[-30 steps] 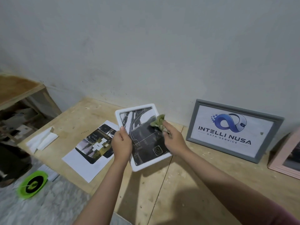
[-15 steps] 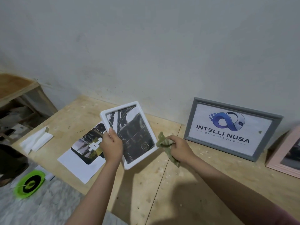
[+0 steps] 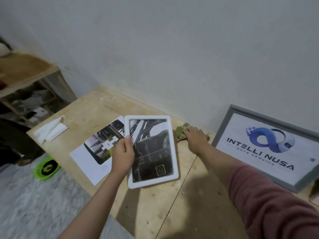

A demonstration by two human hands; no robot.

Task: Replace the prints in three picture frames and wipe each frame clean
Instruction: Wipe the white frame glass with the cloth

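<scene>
My left hand (image 3: 122,153) grips the left edge of a white picture frame (image 3: 174,152) with a dark black-and-white print, holding it face up just over the wooden table (image 3: 172,213). To the frame's right my right hand (image 3: 196,138) rests on a crumpled green cloth (image 3: 180,132) that lies on the table near the wall. A loose printed sheet (image 3: 96,152) lies flat left of the frame, partly under my left hand. A grey frame (image 3: 269,145) with a blue logo print leans on the wall at the right.
Folded white tissue (image 3: 51,130) lies near the table's left corner. A wooden shelf unit (image 3: 25,80) stands at the far left. A green and black round object (image 3: 46,168) sits on the grey floor below. The corner of another frame (image 3: 315,192) shows at the right edge.
My right hand took the cloth off the white frame's glass and carried it right and down onto the table near the wall. My left hand lowered the frame and turned it flatter.
</scene>
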